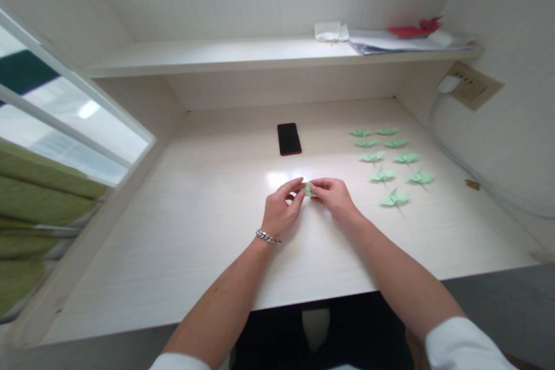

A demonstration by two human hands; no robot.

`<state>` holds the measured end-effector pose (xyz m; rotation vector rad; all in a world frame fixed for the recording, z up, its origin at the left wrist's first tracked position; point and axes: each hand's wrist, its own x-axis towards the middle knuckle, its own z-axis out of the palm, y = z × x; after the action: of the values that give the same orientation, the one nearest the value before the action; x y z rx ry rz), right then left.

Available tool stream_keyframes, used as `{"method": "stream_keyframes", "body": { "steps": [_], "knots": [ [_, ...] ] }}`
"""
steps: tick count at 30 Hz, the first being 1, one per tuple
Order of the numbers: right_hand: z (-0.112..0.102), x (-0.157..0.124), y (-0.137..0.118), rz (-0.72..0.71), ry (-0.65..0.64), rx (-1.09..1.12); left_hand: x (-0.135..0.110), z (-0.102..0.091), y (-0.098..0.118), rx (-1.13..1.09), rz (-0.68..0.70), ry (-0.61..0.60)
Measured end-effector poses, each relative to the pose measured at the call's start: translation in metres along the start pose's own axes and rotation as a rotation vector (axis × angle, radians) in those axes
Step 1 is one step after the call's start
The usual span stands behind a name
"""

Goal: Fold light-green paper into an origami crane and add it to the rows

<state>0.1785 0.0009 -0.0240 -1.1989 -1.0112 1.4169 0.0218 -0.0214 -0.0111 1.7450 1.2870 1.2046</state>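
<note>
A small folded piece of light green paper (308, 189) is held between both hands just above the desk. My left hand (284, 205), with a silver chain bracelet at its wrist, pinches the paper's left side between thumb and fingers. On the other side, my right hand (333, 196) grips it the same way. Fingers cover much of the paper, so its exact fold is hidden. To the right, several green paper cranes (394, 199) sit in two rough columns on the desk.
Behind my hands a black phone (289, 139) lies on the white desk (195, 214). A shelf (217, 53) spans the back, bearing papers (390, 41) and a red folded paper piece (430, 24). At right, a white cable (451, 153) runs from a wall socket (472, 85).
</note>
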Motion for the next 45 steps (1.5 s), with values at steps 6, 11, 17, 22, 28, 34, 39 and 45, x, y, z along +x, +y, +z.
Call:
{"method": "stream_keyframes", "body": {
  "steps": [6,11,17,22,28,34,39,45],
  "knots": [
    [-0.003,0.0,-0.002,-0.063,-0.116,-0.198,0.006,-0.007,-0.003,-0.021,-0.055,0.036],
    [-0.005,-0.002,-0.007,-0.126,-0.168,-0.276,0.007,-0.002,-0.011,-0.2,-0.228,-0.041],
    [-0.007,-0.004,-0.013,-0.14,-0.187,-0.285,0.006,-0.002,-0.009,-0.36,-0.274,-0.069],
    [-0.007,-0.009,-0.016,-0.08,-0.196,-0.164,0.006,-0.003,-0.005,-0.452,-0.306,-0.09],
    [-0.006,-0.013,-0.021,-0.002,-0.223,-0.039,0.005,-0.003,-0.002,-0.465,-0.255,-0.072],
    [-0.009,-0.011,-0.021,-0.026,-0.234,-0.104,0.004,-0.006,-0.002,-0.292,-0.169,-0.052],
    [-0.011,-0.008,-0.019,-0.136,-0.244,-0.231,0.004,-0.006,-0.003,-0.323,-0.181,-0.045],
    [-0.012,-0.009,-0.02,-0.274,-0.179,-0.374,0.005,-0.005,-0.001,-0.508,-0.236,-0.056]
  ]
}}
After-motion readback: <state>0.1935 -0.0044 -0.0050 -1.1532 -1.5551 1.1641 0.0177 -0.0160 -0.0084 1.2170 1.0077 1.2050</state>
